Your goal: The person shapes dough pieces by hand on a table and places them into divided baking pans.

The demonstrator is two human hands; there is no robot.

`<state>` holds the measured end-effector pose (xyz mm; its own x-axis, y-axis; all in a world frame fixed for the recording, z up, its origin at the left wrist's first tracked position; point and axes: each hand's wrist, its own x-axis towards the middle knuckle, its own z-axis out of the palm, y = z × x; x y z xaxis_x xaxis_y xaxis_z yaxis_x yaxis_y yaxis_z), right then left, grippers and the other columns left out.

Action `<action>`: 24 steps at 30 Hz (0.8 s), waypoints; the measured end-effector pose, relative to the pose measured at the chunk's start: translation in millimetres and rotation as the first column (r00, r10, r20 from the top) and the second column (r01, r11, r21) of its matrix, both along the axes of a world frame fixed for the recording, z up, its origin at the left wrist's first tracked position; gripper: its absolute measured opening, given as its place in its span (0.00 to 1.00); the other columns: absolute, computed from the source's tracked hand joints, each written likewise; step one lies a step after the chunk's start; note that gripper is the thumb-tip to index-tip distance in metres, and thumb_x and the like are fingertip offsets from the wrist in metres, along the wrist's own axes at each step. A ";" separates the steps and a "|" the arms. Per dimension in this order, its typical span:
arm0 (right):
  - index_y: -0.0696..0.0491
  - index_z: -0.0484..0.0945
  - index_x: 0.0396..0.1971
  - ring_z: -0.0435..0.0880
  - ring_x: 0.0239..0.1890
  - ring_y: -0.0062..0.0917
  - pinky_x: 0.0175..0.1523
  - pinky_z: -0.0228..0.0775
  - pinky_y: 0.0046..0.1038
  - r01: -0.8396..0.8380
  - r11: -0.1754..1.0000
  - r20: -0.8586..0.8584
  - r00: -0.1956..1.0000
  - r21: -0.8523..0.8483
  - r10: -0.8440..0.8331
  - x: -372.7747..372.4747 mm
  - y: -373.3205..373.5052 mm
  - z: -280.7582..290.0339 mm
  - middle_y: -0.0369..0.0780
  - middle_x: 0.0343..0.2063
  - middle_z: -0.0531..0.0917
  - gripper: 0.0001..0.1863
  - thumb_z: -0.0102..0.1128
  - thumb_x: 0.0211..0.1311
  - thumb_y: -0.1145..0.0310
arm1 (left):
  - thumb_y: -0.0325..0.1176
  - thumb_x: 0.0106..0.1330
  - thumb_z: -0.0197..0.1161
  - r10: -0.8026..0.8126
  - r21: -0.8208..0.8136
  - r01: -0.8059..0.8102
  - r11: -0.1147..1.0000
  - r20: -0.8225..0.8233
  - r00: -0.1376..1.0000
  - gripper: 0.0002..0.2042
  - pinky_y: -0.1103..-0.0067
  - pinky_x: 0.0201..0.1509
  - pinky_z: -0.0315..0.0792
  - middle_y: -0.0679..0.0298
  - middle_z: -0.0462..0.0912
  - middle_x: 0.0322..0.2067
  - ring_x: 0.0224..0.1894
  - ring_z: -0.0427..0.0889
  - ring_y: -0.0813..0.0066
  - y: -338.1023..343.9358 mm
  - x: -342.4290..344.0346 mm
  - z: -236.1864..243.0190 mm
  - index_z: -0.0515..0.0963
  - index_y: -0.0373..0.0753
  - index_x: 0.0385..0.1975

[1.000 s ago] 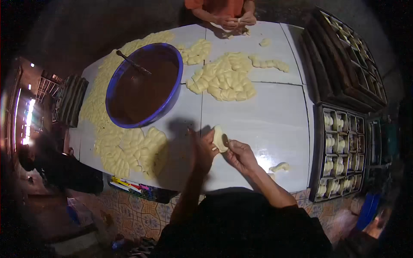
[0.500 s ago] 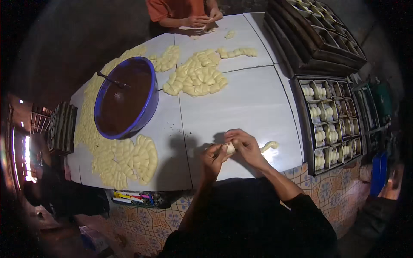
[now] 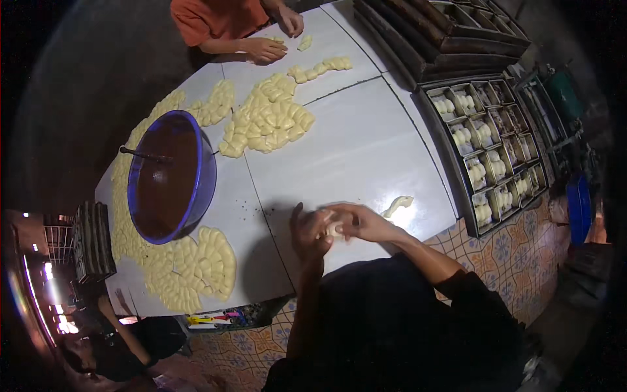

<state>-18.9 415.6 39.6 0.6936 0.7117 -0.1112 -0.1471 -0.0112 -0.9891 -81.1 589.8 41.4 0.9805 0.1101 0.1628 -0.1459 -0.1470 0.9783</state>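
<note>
Near the front edge of the table, my two hands meet around a small piece of pale dough (image 3: 334, 228). My left hand (image 3: 309, 235) has thumb and fingers closed on its left side. From the right, my right hand (image 3: 363, 223) pinches the same piece, its fingers a little blurred. The fingers cover part of the dough, so its full shape is hidden. Just beyond my right wrist lies a short dough strip (image 3: 398, 206). A purple bowl (image 3: 209, 179) of brown filling (image 3: 166, 196), with a dark-handled utensil (image 3: 145, 155) in it, stands to the left.
Flattened dough pieces lie in a central cluster (image 3: 268, 121), a front-left group (image 3: 189, 268) and a row (image 3: 320, 68) farther back. At right, a divided metal tray (image 3: 450, 163) holds dough rolls, beside stacked trays (image 3: 437, 59). Across the table, a person in orange (image 3: 225, 26) handles dough.
The view has shifted, so the table contents sit differently in the picture. My hands have turned the dough piece between them. The person opposite has moved their hands apart.
</note>
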 end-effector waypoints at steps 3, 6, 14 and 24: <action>0.54 0.59 0.63 0.79 0.47 0.37 0.53 0.71 0.33 0.305 0.937 0.270 0.929 -0.169 -0.254 9.0 0.0 -23.6 0.45 0.46 0.79 0.40 0.62 0.46 0.81 | 0.21 0.55 0.59 0.164 -0.402 -0.210 0.892 -0.145 0.976 0.29 0.74 0.58 0.66 0.57 0.71 0.51 0.52 0.73 0.70 -10.1 0.4 -3.5 0.63 0.39 0.60; 0.56 0.57 0.63 0.71 0.56 0.39 0.61 0.62 0.35 0.421 0.894 0.341 0.872 -0.155 -0.352 3.3 -8.3 -27.1 0.48 0.49 0.76 0.42 0.64 0.44 0.79 | 0.22 0.58 0.58 0.156 -0.379 -0.250 0.891 -0.261 0.953 0.22 0.73 0.59 0.65 0.57 0.72 0.52 0.56 0.71 0.69 6.0 0.4 -16.3 0.70 0.38 0.55; 0.61 0.75 0.46 0.70 0.48 0.48 0.52 0.66 0.41 0.767 0.405 0.732 0.621 -0.497 -0.278 -31.1 -78.2 -44.4 0.53 0.42 0.74 0.20 0.62 0.52 0.69 | 0.24 0.60 0.53 0.053 0.162 -0.018 0.987 -0.213 0.976 0.14 0.70 0.57 0.67 0.54 0.78 0.47 0.53 0.75 0.63 -20.2 1.2 -19.4 0.76 0.36 0.46; 0.57 0.79 0.46 0.74 0.47 0.22 0.47 0.69 0.21 0.409 0.912 0.200 0.892 0.021 -0.405 -13.7 -13.1 44.7 0.38 0.44 0.71 0.14 0.59 0.60 0.72 | 0.24 0.66 0.51 0.014 -0.067 -0.021 0.998 -0.106 0.994 0.12 0.76 0.57 0.66 0.56 0.77 0.49 0.54 0.74 0.64 -28.9 -2.3 20.2 0.76 0.32 0.46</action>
<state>-32.6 402.5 84.3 0.9313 0.3613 0.0452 0.0535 -0.0128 -0.9985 -83.3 560.9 61.6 0.9896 0.1344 0.0506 -0.0399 -0.0809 0.9959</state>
